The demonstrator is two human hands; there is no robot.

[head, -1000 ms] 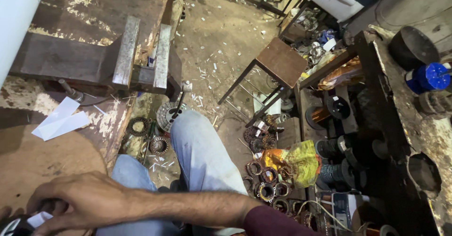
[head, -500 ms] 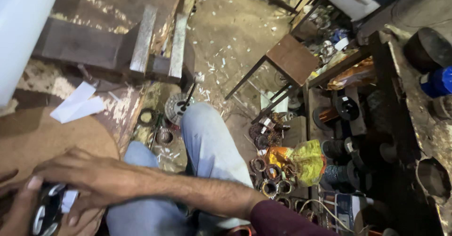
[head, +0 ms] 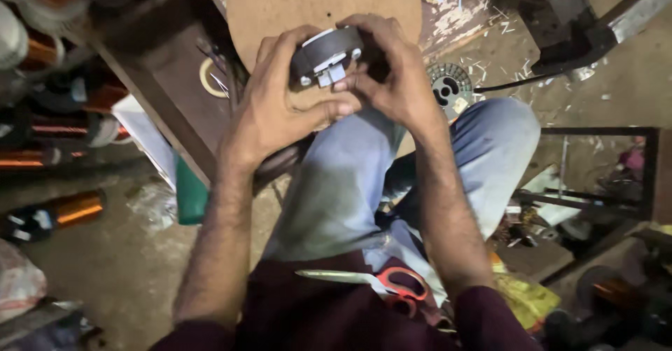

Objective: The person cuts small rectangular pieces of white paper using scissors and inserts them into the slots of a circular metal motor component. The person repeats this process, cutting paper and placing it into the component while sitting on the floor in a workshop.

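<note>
Two hands are gripping one dark ring-shaped motor stator, holding it up over the person's lap, just in front of the round brown board. The left hand is curling around its left side and underside, fingers closed on it, and the right hand is wrapping the top and right edge, thumb pressing near the little white insert on the face. As for progress, my guess is the work on this piece is only getting started: no copper winding is showing on it from this side, though the far side is hidden. One pair of red-handled scissors is lying untouched on the lap. One copper wire spool is lying on the floor to the left, with at least three more sitting on the shelf.
</note>
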